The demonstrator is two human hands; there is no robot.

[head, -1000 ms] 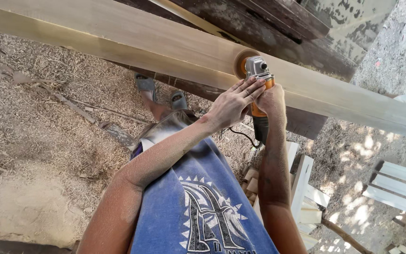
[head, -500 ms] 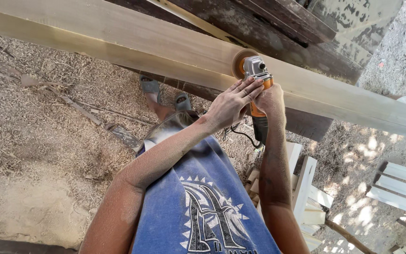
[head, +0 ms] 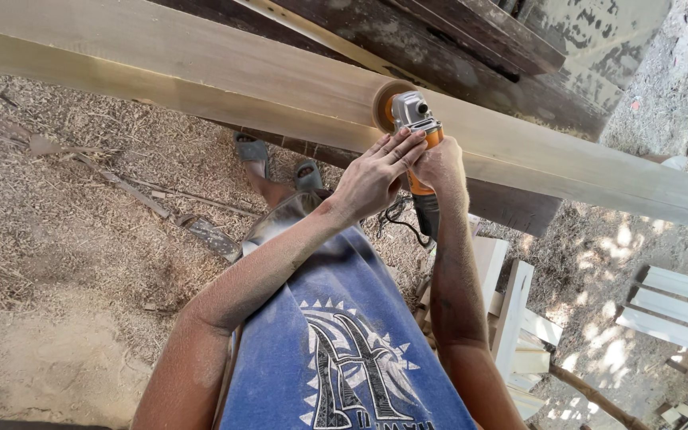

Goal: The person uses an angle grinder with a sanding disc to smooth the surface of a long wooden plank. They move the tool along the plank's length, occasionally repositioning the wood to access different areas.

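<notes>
Both hands, left hand (head: 372, 179) & right hand (head: 439, 166), grip orange grinder (head: 414, 127) w/ disc on pale beam (head: 201, 72).

Orange-grey grinder (head: 414, 127) lying disc-first against pale plank (head: 201, 64), sanding disc touching plank's near face; plank running diagonally, raised off ground.

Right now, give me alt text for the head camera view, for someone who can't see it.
Two bare hands hold an orange and grey angle grinder with its sanding disc against a long pale wooden beam: the right hand wraps its body, the left hand rests on top. Below are a blue printed shirt and sawdust-covered ground.
</notes>
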